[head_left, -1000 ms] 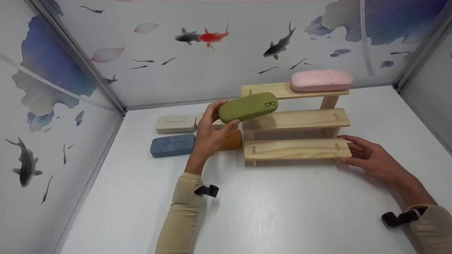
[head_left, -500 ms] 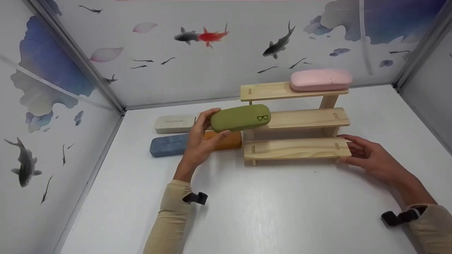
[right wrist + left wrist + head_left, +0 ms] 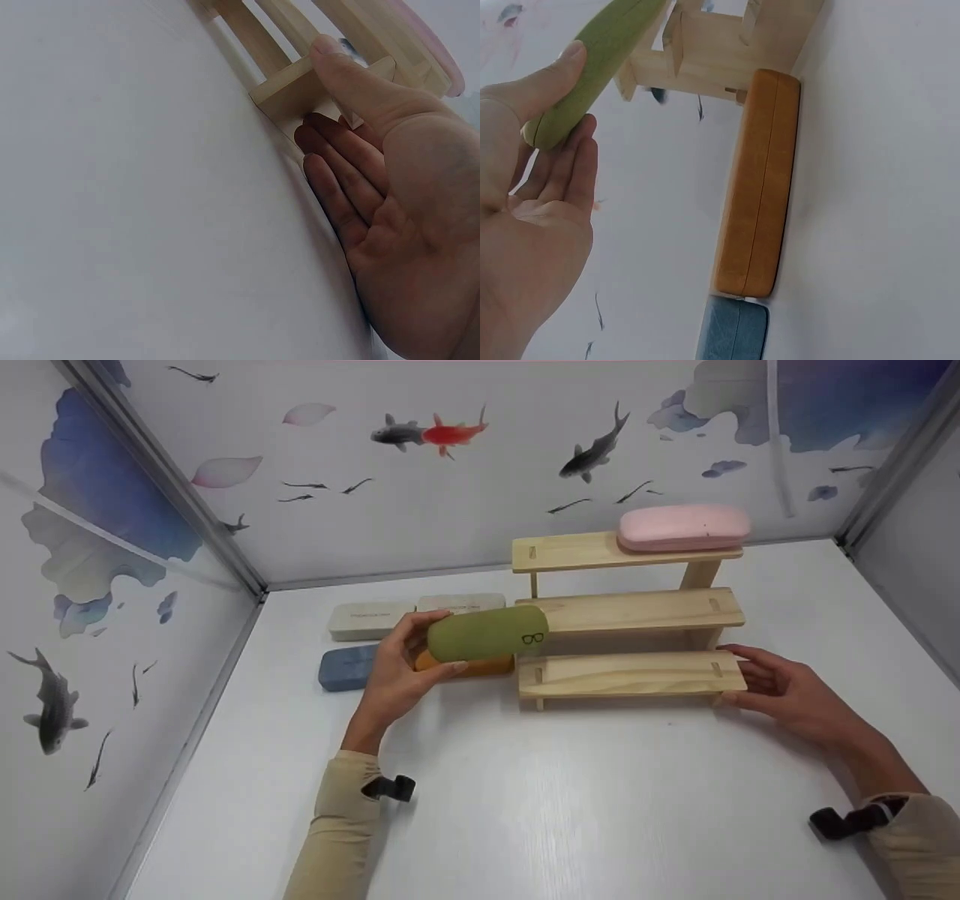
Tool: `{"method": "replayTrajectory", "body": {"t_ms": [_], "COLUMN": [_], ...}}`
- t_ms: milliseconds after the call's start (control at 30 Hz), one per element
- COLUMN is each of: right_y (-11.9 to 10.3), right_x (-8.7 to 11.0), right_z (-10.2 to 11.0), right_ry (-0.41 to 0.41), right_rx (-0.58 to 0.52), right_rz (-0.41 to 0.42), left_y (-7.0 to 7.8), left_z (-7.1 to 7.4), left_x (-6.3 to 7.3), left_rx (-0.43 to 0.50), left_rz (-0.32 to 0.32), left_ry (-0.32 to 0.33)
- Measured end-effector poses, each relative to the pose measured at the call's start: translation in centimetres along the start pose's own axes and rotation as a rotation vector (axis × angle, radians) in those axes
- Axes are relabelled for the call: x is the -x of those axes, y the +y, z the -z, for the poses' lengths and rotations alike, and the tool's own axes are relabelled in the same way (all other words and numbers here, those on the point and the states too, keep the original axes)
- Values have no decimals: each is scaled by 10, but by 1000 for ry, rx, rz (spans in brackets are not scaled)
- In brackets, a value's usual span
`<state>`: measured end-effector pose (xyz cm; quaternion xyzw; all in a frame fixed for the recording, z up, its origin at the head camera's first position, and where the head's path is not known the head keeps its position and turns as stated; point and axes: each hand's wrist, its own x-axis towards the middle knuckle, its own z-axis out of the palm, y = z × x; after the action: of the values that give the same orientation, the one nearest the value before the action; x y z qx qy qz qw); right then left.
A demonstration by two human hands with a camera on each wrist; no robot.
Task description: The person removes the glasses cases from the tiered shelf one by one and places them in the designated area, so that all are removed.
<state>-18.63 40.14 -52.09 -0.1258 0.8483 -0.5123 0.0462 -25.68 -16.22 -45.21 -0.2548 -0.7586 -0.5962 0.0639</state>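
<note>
In the head view, a green glasses case (image 3: 487, 633) with a small glasses print is held by my left hand (image 3: 397, 675), thumb along its near side and fingers behind. It is raised above an orange case (image 3: 480, 666), which it partly covers. The left wrist view shows the green case (image 3: 592, 67) between thumb and fingers, apart from the orange case (image 3: 759, 187). My right hand (image 3: 795, 697) grips the right end of the lowest tier of a three-tier wooden rack (image 3: 630, 673), thumb in front and fingers behind. A pink glasses case (image 3: 684, 527) lies on the rack's top tier, to the right.
Left of the rack, a blue case (image 3: 345, 667) and two pale cases, one at the far left (image 3: 367, 621) and one nearer the rack (image 3: 469, 601), lie on the white table (image 3: 570, 810). Printed walls (image 3: 315, 532) stand behind and at both sides.
My left hand has carried the green case left and down, away from the rack's upper tiers to above the orange case. My right hand has stayed at the rack's end.
</note>
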Motion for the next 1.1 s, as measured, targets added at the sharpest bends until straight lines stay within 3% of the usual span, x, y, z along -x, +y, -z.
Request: {"method": "replayTrajectory", "body": {"t_ms": [367,667,967,1100], "right_y": [0,1,2,3], "right_x": [0,1,1,1], "right_z": [0,0,0,1], "right_ry": [1,3,3,-1], "right_rx": [8,14,5,-3], "right_rz": [4,4,9,22], "left_y": [-9,-16,-36,-41], "left_z": [21,37,53,56], "left_x": [11,24,36,36], "left_rx": [63,24,23,-17], "left_rz": [82,163,290,314], "left_ry": [-54,-113,-143,-154]}}
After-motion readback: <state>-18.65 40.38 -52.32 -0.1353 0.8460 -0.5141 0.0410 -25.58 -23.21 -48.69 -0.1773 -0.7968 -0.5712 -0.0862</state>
